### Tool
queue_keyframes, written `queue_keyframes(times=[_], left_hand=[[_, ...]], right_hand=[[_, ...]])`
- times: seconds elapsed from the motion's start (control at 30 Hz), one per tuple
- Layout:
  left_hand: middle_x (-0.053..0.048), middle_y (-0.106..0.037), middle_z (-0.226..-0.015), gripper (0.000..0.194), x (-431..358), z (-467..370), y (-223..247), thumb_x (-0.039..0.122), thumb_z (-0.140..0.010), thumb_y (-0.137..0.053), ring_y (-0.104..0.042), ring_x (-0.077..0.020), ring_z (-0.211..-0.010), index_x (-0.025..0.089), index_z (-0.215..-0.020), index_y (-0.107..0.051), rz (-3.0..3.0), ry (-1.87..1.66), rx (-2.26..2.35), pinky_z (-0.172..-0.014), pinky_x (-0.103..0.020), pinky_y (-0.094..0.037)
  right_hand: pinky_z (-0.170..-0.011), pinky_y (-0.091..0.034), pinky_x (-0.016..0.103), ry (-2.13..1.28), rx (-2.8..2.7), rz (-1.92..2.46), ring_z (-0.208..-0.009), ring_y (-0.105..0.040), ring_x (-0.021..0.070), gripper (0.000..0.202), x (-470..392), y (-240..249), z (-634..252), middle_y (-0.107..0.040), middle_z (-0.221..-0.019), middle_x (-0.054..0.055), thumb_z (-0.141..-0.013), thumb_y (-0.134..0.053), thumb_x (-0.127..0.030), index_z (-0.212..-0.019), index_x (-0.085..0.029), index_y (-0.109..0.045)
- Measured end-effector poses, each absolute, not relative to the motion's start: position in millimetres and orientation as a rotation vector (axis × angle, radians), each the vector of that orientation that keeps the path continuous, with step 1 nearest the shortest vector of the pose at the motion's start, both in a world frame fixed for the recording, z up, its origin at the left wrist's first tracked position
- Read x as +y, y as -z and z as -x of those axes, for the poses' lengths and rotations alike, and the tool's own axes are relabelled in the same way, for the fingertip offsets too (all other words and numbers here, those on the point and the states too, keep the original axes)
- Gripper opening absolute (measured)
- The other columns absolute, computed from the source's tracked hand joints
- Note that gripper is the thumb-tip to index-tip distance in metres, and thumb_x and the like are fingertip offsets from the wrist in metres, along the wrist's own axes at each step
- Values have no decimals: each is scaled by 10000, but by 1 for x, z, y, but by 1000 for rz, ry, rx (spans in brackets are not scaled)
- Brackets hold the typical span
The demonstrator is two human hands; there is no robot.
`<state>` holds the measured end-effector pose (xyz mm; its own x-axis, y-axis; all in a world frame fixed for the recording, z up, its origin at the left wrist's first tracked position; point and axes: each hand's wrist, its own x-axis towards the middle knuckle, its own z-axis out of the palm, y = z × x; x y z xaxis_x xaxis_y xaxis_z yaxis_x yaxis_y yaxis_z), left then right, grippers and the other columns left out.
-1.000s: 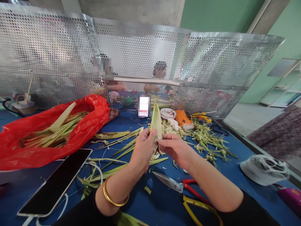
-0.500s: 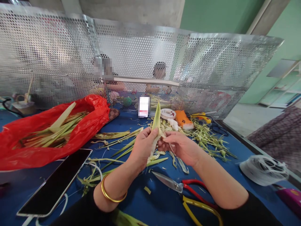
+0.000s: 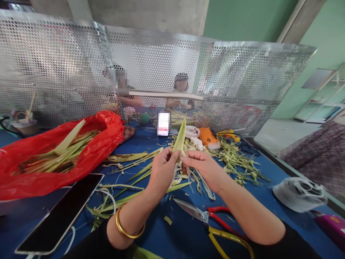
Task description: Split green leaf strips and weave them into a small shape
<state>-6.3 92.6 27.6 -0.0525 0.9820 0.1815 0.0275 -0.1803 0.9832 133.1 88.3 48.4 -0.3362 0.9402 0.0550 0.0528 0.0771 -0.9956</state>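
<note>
A pale green leaf (image 3: 180, 136), long and pointed like a husk, stands upright between my two hands. My left hand (image 3: 165, 166), with a gold bangle above the wrist, is closed around its lower part, the thumb pressed on the front. Fingers and thumb of my right hand (image 3: 202, 165) pinch the same leaf at its base, close beside the left thumb. Pale strips hang below the grip; what the inner fingers touch is hidden. Scissors (image 3: 198, 213) with red and yellow handles lie on the blue table (image 3: 151, 230) below my hands.
On the left are a red plastic bag (image 3: 107, 124) of leaf strips and a tablet (image 3: 61, 212) with a white cable. Trimmings (image 3: 237, 160), an orange packet (image 3: 208, 136) and a roll of tape (image 3: 192, 131) lie beyond. White cord (image 3: 299, 194) sits right. A perforated screen (image 3: 161, 57) stands behind.
My right fingers have closed in at the leaf's base, the thumb now pressed near the left thumb. The leaf has tilted slightly right. The whole view has shifted a little.
</note>
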Motion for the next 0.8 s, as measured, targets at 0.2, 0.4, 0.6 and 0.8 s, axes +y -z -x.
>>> queue_keyframes(times=[0.2, 0.4, 0.6, 0.8], left_hand=[[68, -429, -544, 310, 92, 8, -25, 450, -780, -586, -358, -82, -500, 189, -643, -489, -1338, -1385, 1190, -481, -198, -285], [71, -354, -531, 326, 87, 3, -24, 403, -803, -562, -325, -87, -509, 190, -587, -442, -1538, -1345, 1230, -486, -211, -263], [50, -449, -599, 259, 88, 3, -27, 410, -830, -534, -394, -104, -556, 183, -706, -522, -1534, -1341, 1171, -528, -218, -324], [50, -433, -559, 306, 87, 5, -28, 380, -855, -493, -382, -111, -560, 189, -616, -494, -1534, -1380, 1294, -542, -224, -305]], right_hand=[[-645, -388, 279, -1355, -1589, 1045, -641, -525, 142, 314, 88, -57, -140, -605, -627, 13, -768, -628, -453, -624, -178, -585], [-554, -319, 261, -816, -1596, 1208, -564, -404, 115, 251, 95, -49, -139, -484, -592, -33, -782, -623, -381, -641, -193, -534], [-521, -265, 258, -754, -1701, 1239, -511, -344, 105, 276, 94, -47, -136, -403, -519, -49, -789, -568, -270, -548, -199, -454], [-571, -344, 261, -1162, -1655, 1101, -548, -430, 113, 280, 89, -51, -132, -476, -535, -40, -776, -588, -291, -543, -194, -467]])
